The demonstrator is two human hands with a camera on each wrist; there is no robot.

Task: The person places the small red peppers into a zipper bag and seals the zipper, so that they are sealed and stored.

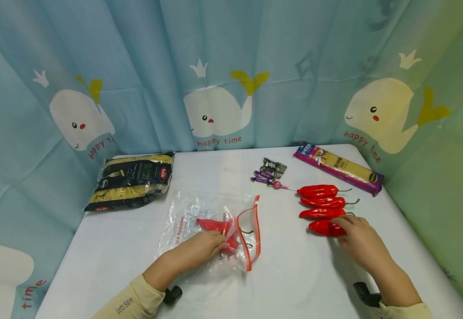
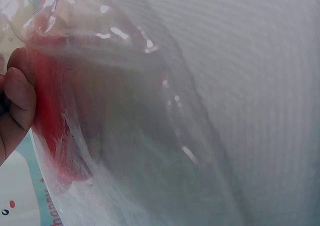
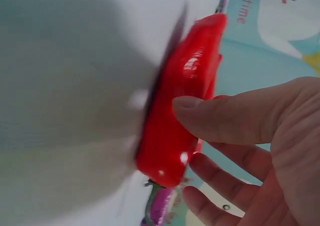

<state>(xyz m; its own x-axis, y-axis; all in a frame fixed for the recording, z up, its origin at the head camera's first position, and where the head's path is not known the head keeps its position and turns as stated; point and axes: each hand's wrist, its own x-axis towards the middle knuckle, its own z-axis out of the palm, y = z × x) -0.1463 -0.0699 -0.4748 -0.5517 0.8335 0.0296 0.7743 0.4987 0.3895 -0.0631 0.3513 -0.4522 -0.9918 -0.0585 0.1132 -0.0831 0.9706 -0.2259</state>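
A clear zip bag (image 1: 180,212) with a red-edged mouth lies flat, its mouth facing right, with red peppers (image 1: 211,225) inside. My left hand (image 1: 199,248) pinches the bag's film near those peppers; in the left wrist view, thumb and finger meet at the film beside a red pepper (image 2: 47,100). On the right, several red peppers lie in a column with green stems pointing right. My right hand (image 1: 361,241) grips the nearest pepper (image 1: 322,228) by its stem end. The right wrist view has the thumb on top of this pepper (image 3: 172,131) and the fingers along its far side.
Behind the peppers lies a purple noodle pack (image 1: 339,168). Purple-wrapped candies (image 1: 261,176), a dark packet (image 1: 273,167) and a pink lollipop (image 1: 278,184) sit at the back middle. A black pasta bag (image 1: 133,179) is back left. A whale-print curtain (image 1: 147,110) borders the table.
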